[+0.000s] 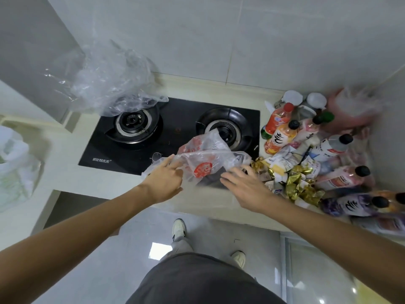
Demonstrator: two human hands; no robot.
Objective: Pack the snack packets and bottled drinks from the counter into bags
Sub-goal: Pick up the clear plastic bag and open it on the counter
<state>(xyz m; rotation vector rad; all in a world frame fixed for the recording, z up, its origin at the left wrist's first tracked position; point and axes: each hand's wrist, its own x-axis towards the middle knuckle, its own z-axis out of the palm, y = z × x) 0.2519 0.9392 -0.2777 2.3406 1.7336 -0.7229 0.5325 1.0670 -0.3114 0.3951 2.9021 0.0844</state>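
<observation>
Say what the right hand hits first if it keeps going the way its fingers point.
The right hand points up and left, with its fingertips already at the edge of the printed plastic bag. Going straight on, it would probably meet that bag first, then the stove underneath. Height above the bag is unclear.

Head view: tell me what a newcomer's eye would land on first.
The pile of bottles and gold snack packets crowding the counter's right end. Then the printed bag on the stove's front edge, left hand holding it, right hand spread beside it. A clear bag lies crumpled over the left burner.
</observation>
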